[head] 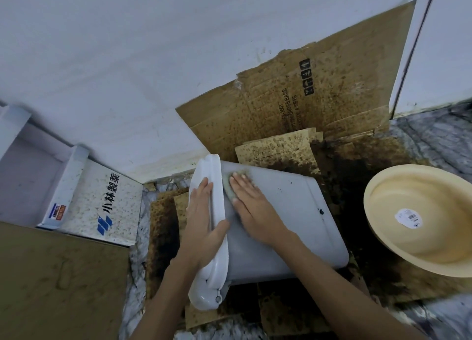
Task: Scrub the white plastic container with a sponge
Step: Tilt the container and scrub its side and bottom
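Note:
The white plastic container [293, 212] lies on its side on stained cardboard, its lidded top end turned left. My left hand [201, 219] rests flat on the white lid [217, 268], fingers straight and the thumb hooked over the rim. My right hand [252, 206] presses a greenish sponge [227, 183] flat against the container's upper side near the lid. Only the sponge's edge shows from under my fingers. Dark specks dot the container's side.
A cream plastic basin [419, 219] stands to the right. Stained cardboard sheets [293, 104] lean on the white wall behind. A white printed box [102, 201] sits at left, brown cardboard [58, 283] at lower left. Dark grime covers the floor around the container.

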The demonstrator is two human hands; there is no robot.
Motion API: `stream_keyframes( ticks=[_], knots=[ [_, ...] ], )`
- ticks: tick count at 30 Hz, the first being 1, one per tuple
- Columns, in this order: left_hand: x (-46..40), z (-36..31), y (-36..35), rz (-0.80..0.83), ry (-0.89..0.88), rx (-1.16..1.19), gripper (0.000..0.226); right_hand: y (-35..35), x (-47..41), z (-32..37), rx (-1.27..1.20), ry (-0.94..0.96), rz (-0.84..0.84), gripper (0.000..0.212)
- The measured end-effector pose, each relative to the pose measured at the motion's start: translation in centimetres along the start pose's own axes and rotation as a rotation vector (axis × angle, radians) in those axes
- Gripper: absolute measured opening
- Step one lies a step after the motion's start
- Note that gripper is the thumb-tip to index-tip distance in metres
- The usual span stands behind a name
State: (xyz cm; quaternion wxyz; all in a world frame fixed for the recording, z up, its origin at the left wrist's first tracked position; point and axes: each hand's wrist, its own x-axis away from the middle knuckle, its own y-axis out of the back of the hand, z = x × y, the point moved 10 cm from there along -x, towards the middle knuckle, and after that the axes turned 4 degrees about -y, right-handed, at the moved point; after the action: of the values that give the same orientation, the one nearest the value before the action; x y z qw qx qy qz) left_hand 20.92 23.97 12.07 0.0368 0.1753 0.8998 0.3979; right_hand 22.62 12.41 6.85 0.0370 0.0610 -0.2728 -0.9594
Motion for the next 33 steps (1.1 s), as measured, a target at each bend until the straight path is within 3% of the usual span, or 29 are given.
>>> stream_keyframes(
  ticks=[6,11,19,22,27,29,33],
  knots=[
    [0.5,1.0,0.3,-0.008,-0.001,0.042,0.089,2.6,2.0,-7.7,0.06,-0.196,-0.067,0.053],
    [0.5,0.5,0.3,-0.025,-0.014,0.005,0.096,3.0,-2.2,-8.2,0.027,-0.367,-0.152,0.053],
    [0.2,-0.1,-0.2,-0.022,-0.041,-0.008,0.091,0.8,0.9,-0.4,0.003,0.036,-0.069,0.049],
    [0.5,0.1,-0.1,-0.028,-0.037,-0.006,0.096,1.6,3.4,-3.6,0.001,-0.016,-0.08,0.048],
    [0.7,-0.1,0.0,-0.033,-0.023,-0.013,0.097,3.6,-0.5,-9.0,0.038,-0.346,-0.151,0.051],
    [0.6,-0.4,-0.1,-0.033,-0.022,-0.006,0.098,3.5,-2.9,-7.2,0.026,-0.304,-0.155,0.05],
    [0.6,-0.4,-0.3,-0.037,-0.029,0.012,0.096,1.4,-2.0,-1.2,-0.009,-0.016,-0.072,0.048]
  ],
)
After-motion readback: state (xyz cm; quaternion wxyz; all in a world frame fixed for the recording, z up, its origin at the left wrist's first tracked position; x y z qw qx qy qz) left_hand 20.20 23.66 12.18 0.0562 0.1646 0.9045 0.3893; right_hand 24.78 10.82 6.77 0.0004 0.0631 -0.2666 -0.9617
